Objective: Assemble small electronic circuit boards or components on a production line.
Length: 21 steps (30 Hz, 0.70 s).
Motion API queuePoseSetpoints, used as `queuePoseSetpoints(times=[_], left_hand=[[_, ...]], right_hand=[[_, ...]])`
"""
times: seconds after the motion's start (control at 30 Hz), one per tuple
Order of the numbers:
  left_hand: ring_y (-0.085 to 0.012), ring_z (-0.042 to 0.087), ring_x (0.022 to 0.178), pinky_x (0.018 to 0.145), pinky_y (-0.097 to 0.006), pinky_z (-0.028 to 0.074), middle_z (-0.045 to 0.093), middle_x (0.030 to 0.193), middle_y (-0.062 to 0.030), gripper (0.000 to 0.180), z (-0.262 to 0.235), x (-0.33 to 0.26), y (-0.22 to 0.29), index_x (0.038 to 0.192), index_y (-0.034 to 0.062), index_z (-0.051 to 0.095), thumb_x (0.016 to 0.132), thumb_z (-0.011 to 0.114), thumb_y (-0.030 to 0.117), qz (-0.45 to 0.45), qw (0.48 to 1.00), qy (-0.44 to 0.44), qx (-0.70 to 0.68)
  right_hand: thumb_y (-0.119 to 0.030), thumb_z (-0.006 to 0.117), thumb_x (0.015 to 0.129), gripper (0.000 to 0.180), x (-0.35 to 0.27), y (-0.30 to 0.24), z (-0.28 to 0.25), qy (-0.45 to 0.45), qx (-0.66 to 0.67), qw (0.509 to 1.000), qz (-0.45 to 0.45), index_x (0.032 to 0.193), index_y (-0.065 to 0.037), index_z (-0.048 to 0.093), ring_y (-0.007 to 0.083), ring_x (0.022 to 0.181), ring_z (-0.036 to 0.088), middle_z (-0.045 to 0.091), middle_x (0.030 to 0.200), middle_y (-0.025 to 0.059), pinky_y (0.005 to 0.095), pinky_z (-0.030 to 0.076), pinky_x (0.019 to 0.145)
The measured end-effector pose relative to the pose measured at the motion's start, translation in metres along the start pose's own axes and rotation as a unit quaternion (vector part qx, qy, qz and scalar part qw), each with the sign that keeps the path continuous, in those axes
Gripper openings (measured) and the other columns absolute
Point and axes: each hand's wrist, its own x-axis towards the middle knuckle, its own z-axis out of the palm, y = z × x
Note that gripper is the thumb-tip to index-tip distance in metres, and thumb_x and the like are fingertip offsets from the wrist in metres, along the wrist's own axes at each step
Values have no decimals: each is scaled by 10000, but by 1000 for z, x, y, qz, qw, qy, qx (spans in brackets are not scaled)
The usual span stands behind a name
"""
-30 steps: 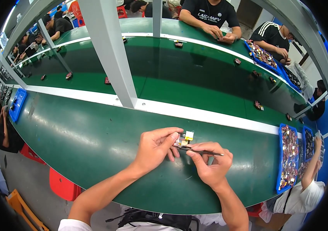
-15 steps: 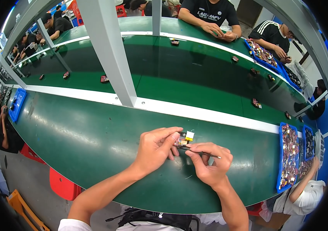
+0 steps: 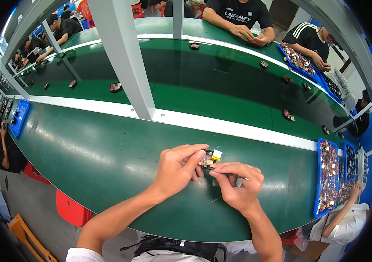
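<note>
My left hand (image 3: 178, 165) pinches a small electronic assembly (image 3: 208, 159) between thumb and fingers, just above the green table. The assembly has a dark casing, reddish board parts and a white and yellow piece (image 3: 216, 155) sticking out at its upper right. In my right hand (image 3: 240, 181) is a thin dark pen-like tool (image 3: 237, 176), held between thumb and forefinger. Its inner end meets the lower edge of the assembly; the exact contact is hidden by my fingers. The other end points right.
Beyond a white rail (image 3: 221, 128) and grey post (image 3: 127, 65), a dark green conveyor belt (image 3: 186, 94) carries several similar assemblies. A blue tray (image 3: 316, 209) of many parts stands at right, another blue tray (image 3: 20, 118) at far left. Co-workers sit around the line.
The assemblies on the belt have shifted slightly left. My hands stay almost in place, with the tool drawn a little left against the assembly.
</note>
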Motion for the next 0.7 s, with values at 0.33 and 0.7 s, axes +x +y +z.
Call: queuePoseSetpoints(times=[0.33, 0.7], left_hand=[[-162, 688, 670, 513, -260, 566, 709, 936, -127, 287, -3, 3, -2, 1235, -94, 631, 1006, 610, 79, -68, 996, -35, -53], [-126, 674, 663, 503, -245, 559, 699, 894, -119, 218, 2, 1, 0, 1182, -85, 615, 986, 608, 10, -44, 998, -27, -43]], right_hand=[[34, 808, 738, 159, -1, 1, -1, 0, -33, 999, -20, 802, -88, 728, 92, 436, 520, 764, 787, 28, 234, 347, 442], [53, 800, 723, 178, -3, 3, -1, -14, -101, 990, -100, 785, -101, 736, 69, 453, 551, 777, 809, 32, 231, 303, 428]])
